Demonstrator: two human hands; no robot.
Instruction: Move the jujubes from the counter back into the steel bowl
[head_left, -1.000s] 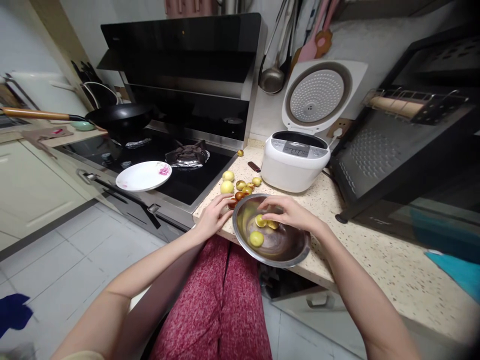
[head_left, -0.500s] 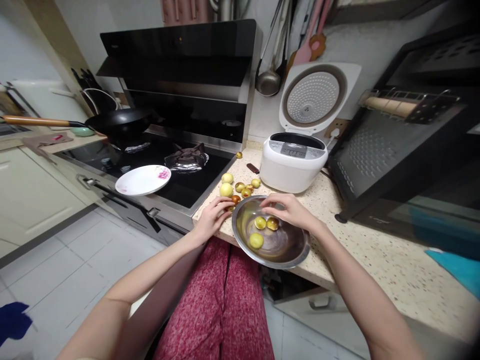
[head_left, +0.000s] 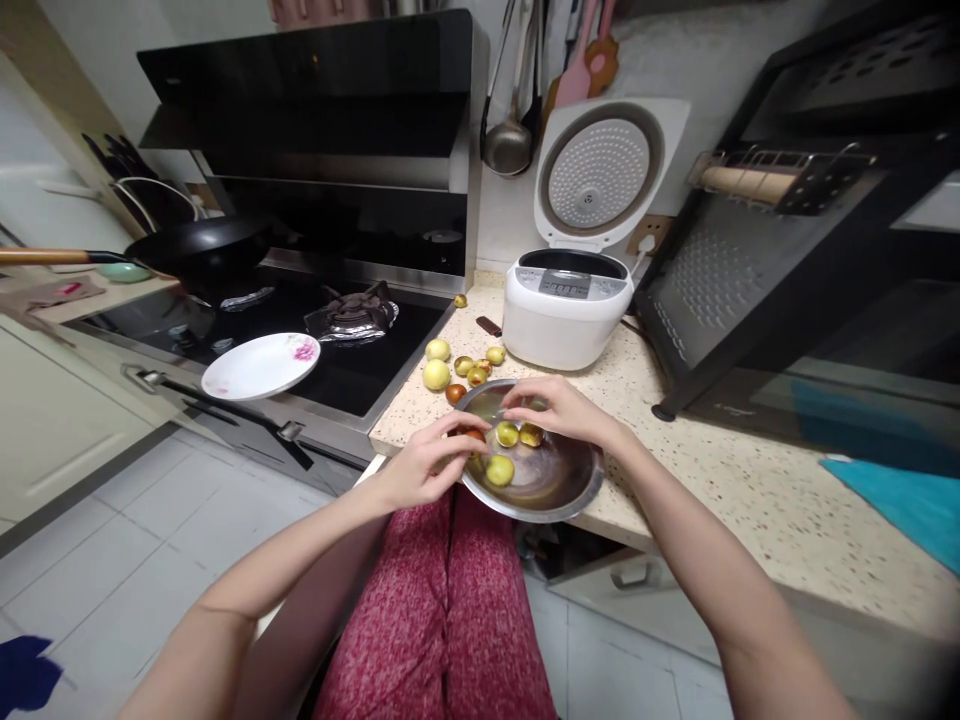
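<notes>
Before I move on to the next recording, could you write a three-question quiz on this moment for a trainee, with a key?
1. True or false: the lid of the rice cooker is shut.
2. Multiple choice: what does the left hand hold?
A) a ladle
B) a reddish-brown fruit
C) a plate
3. Count: besides the held one, how many fruits can be seen in the metal bowl?

Key:
1. False; it stands raised.
2. B
3. Three
</notes>
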